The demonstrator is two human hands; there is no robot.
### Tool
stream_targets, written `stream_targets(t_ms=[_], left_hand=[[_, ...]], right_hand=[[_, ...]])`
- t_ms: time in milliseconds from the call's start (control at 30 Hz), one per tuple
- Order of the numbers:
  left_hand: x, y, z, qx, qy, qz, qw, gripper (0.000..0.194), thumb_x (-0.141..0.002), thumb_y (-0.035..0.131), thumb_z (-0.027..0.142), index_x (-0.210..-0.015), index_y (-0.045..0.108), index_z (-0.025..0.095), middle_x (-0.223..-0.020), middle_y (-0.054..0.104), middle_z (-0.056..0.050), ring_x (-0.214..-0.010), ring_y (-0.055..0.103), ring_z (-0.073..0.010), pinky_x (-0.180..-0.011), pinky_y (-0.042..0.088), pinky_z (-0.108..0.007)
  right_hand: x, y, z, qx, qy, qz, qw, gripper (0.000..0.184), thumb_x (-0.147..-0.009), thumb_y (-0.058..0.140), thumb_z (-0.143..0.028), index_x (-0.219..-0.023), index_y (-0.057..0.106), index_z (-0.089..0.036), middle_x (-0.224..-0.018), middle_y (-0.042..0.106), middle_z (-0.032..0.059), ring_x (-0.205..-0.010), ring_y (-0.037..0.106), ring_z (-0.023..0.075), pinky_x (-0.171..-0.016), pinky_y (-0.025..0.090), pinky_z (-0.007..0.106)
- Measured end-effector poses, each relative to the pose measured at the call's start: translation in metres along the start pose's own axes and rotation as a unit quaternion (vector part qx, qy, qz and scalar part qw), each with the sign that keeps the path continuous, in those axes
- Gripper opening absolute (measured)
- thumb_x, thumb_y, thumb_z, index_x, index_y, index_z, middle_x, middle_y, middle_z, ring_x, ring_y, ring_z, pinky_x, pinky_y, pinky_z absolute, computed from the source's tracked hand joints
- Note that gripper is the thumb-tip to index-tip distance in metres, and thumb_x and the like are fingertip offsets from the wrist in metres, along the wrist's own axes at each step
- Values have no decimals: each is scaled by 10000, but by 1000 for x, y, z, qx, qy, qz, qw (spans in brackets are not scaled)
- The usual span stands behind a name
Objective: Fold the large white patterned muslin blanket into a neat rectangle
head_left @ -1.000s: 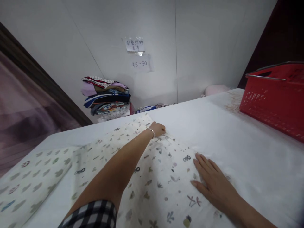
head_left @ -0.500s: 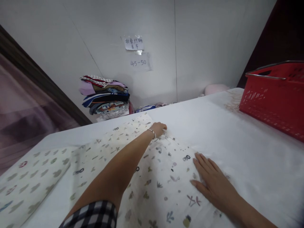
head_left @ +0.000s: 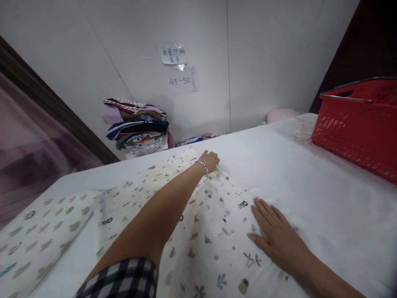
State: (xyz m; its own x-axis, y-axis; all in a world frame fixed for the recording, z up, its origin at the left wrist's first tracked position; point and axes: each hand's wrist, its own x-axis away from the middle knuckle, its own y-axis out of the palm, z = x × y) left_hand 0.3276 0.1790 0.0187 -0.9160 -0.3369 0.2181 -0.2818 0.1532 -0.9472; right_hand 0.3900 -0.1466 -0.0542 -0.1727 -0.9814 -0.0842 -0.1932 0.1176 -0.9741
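Note:
A white cloth (head_left: 214,231) printed with small plants and animals is spread over the white table. My left hand (head_left: 209,161), a thin bracelet at its wrist, reaches to the cloth's far edge. Its fingers are curled round that edge, and the fabric creases beside them; the fingertips are partly hidden. On the right side of the same cloth lies my right hand (head_left: 276,231), palm down and flat, fingers stretched out. Left of it, a second white cloth (head_left: 46,231) with grey-green cloud shapes rests on the table.
A red plastic basket (head_left: 356,132) with a metal handle stands on the white table (head_left: 335,194) at the right. Beyond the table's far edge rises a stack of folded fabrics (head_left: 138,124). Two handwritten papers (head_left: 180,80) are fixed to the wall. Pinkish sheer fabric hangs at left.
My left hand has shifted slightly up and away along the cloth's far edge, pulling up creases there. My right hand stays flat in nearly the same spot.

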Motion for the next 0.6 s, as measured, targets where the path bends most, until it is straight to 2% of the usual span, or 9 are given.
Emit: stream_targets(t_ms=[167,300,400,500,600], left_hand=[[-6,8,13,-7,-28,-4,1000,318,-775,441,70,-1033,579,196,-1123,580,-83,-1091,475,-216,-1030,222,-476],[0,14,17,-7,-24,69,997,280,-812,396,74,-982,584,192,-1107,582,-92,-1108,458,-224,-1010,254,-452],[7,18,22,62,-103,115,986,269,-825,396,91,-1018,556,187,-1138,559,-107,-1131,452,-231,-955,322,-399],[11,23,28,130,-197,95,967,225,-848,401,157,-1020,544,185,-1036,600,-108,-1001,544,-227,-845,407,-370],[16,28,32,160,-230,77,957,196,-874,400,264,-965,562,203,-937,630,-73,-872,583,-198,-738,454,-320]], right_hand=[[0,0,0,5,-2,5,1000,691,-884,301,-597,-1447,217,-205,-1507,106,43,-1376,100,230,-1122,163,438],[0,4,3,3,-11,16,1000,693,-882,315,-595,-1450,205,-213,-1509,103,43,-1374,101,241,-1119,173,447],[1,7,4,6,-20,30,999,698,-882,328,-591,-1455,178,-222,-1509,102,43,-1372,117,244,-1114,190,450],[1,8,4,2,-23,45,999,696,-882,340,-586,-1457,166,-235,-1507,119,41,-1368,135,252,-1111,200,454],[1,6,3,1,-26,47,999,668,-882,346,-581,-1448,209,-254,-1506,126,32,-1367,138,257,-1107,209,457]])
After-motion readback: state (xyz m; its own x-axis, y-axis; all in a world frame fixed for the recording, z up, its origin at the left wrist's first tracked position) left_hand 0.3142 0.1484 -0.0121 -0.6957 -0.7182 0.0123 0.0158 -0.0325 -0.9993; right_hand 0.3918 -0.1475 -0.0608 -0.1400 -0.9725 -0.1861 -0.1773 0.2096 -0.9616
